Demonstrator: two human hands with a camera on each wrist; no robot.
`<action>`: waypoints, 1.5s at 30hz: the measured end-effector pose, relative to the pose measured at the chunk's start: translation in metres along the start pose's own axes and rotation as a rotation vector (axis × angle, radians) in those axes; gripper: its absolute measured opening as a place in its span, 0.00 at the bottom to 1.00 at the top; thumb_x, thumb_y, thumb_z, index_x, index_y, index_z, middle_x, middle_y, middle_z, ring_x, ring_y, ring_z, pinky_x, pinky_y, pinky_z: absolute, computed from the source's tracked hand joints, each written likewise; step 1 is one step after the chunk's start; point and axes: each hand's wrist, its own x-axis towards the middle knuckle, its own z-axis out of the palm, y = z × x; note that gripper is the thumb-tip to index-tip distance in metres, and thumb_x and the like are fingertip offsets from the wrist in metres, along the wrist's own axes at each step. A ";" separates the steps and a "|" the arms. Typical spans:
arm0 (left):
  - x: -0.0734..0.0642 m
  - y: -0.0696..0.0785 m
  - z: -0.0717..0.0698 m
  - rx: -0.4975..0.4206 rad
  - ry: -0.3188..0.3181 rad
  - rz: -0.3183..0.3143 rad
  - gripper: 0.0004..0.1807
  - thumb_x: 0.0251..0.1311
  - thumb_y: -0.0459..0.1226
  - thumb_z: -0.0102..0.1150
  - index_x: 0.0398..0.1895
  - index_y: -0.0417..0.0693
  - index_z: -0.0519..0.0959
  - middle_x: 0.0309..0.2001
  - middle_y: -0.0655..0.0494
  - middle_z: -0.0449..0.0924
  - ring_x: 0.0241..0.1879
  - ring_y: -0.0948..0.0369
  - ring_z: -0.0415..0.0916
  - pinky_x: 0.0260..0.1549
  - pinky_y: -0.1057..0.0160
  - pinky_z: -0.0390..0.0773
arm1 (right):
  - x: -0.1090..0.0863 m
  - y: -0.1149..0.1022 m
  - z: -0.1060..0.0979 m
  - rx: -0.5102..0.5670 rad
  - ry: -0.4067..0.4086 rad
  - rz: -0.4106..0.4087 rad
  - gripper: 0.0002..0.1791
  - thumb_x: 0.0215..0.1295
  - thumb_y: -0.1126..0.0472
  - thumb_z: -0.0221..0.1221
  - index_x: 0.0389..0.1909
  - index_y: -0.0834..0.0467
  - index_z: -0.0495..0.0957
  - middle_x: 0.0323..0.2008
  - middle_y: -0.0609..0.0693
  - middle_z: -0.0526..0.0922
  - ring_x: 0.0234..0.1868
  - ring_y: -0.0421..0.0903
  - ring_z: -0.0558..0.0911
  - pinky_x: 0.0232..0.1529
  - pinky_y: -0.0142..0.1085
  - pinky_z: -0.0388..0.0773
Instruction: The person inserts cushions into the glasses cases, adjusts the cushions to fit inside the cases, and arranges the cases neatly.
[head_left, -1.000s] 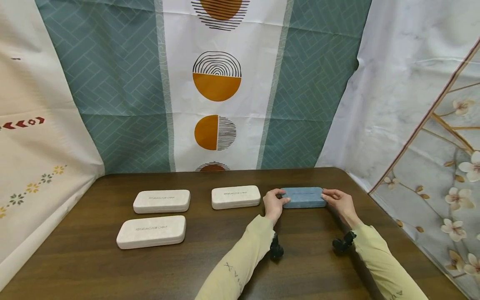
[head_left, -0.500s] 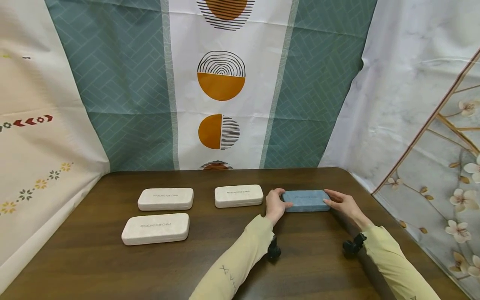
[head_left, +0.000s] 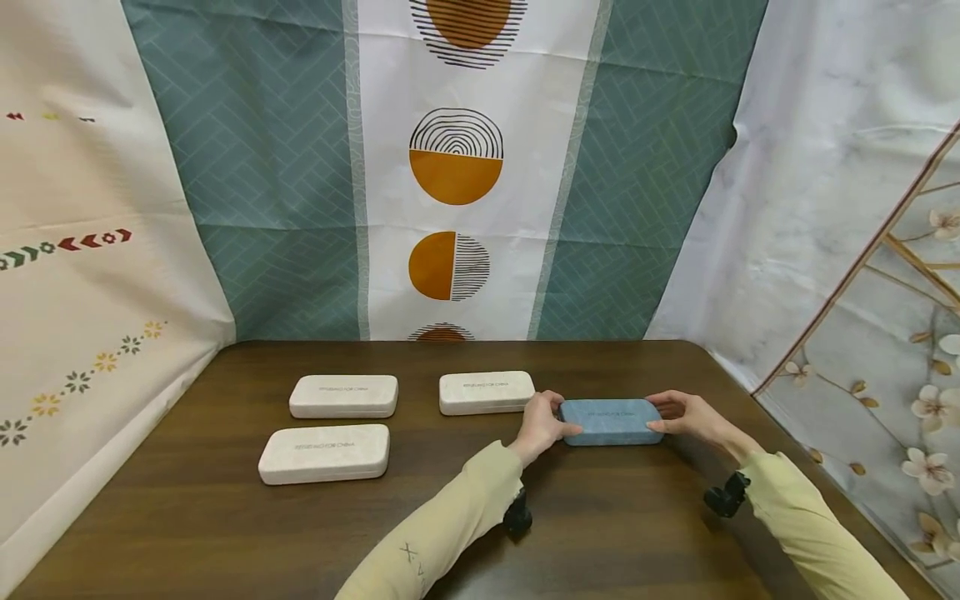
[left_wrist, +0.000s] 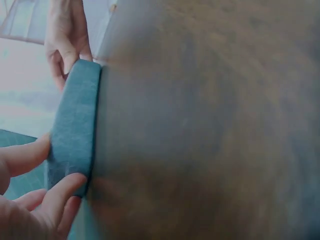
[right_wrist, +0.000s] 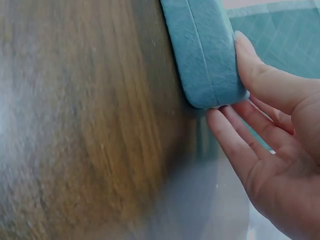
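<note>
A blue glasses case (head_left: 611, 422) lies lengthwise across the right side of the table, small lettering on its lid. My left hand (head_left: 542, 425) holds its left end; in the left wrist view that hand's thumb and fingers pinch the case (left_wrist: 75, 117) from both sides. At the opposite end, my right hand (head_left: 693, 421) grips the case between thumb and fingers. The right wrist view shows the thumb along one face of the case (right_wrist: 202, 55), with fingertips at the end edge. The lid seam looks closed there.
Just left of my left hand lies a white glasses case (head_left: 486, 392). Farther left are two more, a back white case (head_left: 343, 397) and a front white case (head_left: 324, 454). Curtains rise behind the brown table (head_left: 420, 533), and a floral cloth (head_left: 885, 400) borders its right edge.
The blue case has come nearer to me and slightly left, with both hands on its ends. The white cases stay in place; the head view has shifted a little.
</note>
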 end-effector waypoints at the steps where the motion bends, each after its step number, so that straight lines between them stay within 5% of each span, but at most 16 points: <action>1: -0.001 0.001 -0.003 -0.015 -0.023 -0.014 0.26 0.41 0.30 0.71 0.45 0.32 0.71 0.35 0.48 0.66 0.25 0.57 0.71 0.25 0.64 0.74 | 0.001 -0.001 0.001 -0.002 -0.010 -0.008 0.29 0.54 0.63 0.64 0.55 0.72 0.66 0.50 0.68 0.69 0.50 0.63 0.69 0.41 0.39 0.73; 7: -0.009 0.002 -0.024 -0.032 -0.144 -0.057 0.25 0.43 0.28 0.69 0.44 0.33 0.67 0.37 0.46 0.63 0.23 0.55 0.73 0.24 0.63 0.76 | 0.007 -0.010 0.012 -0.009 -0.060 -0.040 0.27 0.53 0.64 0.65 0.50 0.73 0.67 0.46 0.65 0.72 0.47 0.62 0.71 0.39 0.38 0.74; 16: -0.019 -0.009 -0.059 -0.075 -0.208 -0.080 0.25 0.42 0.25 0.68 0.44 0.32 0.66 0.36 0.43 0.64 0.27 0.55 0.71 0.24 0.61 0.77 | 0.017 -0.025 0.039 0.006 -0.079 -0.064 0.25 0.51 0.64 0.66 0.47 0.71 0.69 0.45 0.63 0.73 0.45 0.59 0.72 0.38 0.38 0.74; 36: -0.053 -0.027 -0.134 -0.121 -0.219 -0.141 0.28 0.39 0.21 0.68 0.43 0.30 0.63 0.37 0.41 0.64 0.28 0.55 0.70 0.25 0.58 0.78 | 0.048 -0.066 0.103 0.026 -0.155 -0.129 0.23 0.47 0.63 0.69 0.40 0.67 0.69 0.38 0.56 0.75 0.38 0.53 0.74 0.36 0.37 0.73; 45: -0.072 -0.032 -0.159 -0.126 -0.172 -0.169 0.29 0.37 0.21 0.69 0.45 0.29 0.64 0.38 0.40 0.66 0.31 0.54 0.71 0.25 0.58 0.78 | 0.056 -0.084 0.126 0.009 -0.177 -0.146 0.23 0.46 0.61 0.70 0.39 0.65 0.69 0.36 0.54 0.74 0.38 0.51 0.73 0.38 0.40 0.72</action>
